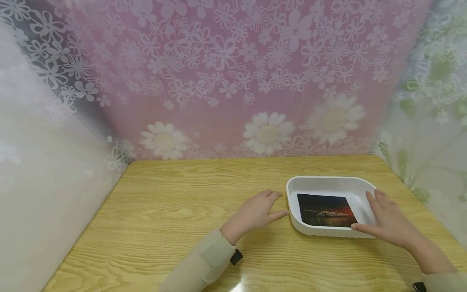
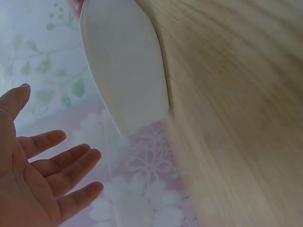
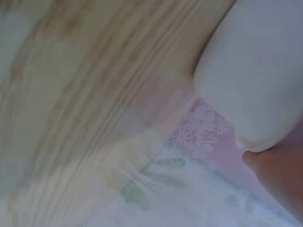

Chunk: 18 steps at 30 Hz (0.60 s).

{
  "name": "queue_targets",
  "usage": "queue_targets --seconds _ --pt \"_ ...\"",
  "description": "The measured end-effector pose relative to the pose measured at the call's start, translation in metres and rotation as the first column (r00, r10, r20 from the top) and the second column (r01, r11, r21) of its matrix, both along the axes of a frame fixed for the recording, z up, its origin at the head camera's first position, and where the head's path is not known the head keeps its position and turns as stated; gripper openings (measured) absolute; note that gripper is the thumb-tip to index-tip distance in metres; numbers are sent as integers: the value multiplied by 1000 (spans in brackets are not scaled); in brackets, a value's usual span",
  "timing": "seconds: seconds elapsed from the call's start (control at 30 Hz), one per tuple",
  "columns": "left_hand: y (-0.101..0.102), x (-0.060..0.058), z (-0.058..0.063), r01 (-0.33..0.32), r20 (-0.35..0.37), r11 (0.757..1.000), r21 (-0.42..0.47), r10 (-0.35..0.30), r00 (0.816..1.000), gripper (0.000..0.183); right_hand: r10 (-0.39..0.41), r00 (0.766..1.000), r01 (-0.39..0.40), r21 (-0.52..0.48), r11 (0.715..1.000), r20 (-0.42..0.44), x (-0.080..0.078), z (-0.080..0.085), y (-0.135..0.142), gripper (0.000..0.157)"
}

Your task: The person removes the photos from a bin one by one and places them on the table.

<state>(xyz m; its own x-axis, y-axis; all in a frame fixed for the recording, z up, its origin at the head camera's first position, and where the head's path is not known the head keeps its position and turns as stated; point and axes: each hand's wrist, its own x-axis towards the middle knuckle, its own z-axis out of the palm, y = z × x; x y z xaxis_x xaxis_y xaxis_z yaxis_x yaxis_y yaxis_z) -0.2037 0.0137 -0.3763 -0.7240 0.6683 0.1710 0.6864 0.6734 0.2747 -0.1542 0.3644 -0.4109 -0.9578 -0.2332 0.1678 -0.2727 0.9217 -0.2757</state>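
Observation:
A white plastic basin with rounded corners stands at the right of the table. Flat inside it lies a dark picture card showing a lit scene with red at its right side. My left hand is just off the basin's left end, its thumb and fingers spread; in the left wrist view the palm faces up beside the basin with a gap between. Over the basin's right end reaches my right hand, thumb along the front rim and fingers at the right rim. A fingertip meets the rim in the right wrist view.
The wood-grain table runs back to a pink flowered cloth. Pale cloth hangs at the left, and leaf-patterned cloth at the right, close to the basin's end.

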Motion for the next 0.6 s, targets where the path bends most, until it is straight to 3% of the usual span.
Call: queue_targets --seconds 0.13,0.37,0.6 --pt "26 -12 1 41 20 999 -10 -40 999 63 -7 998 7 2 1000 68 0 0 2 105" --pt "70 -34 -3 120 68 991 -62 -115 991 70 -13 998 12 9 1000 59 2 1 1 105" --pt "103 -43 -14 99 84 975 -198 -84 993 87 -12 998 11 18 1000 58 1 0 1 105"
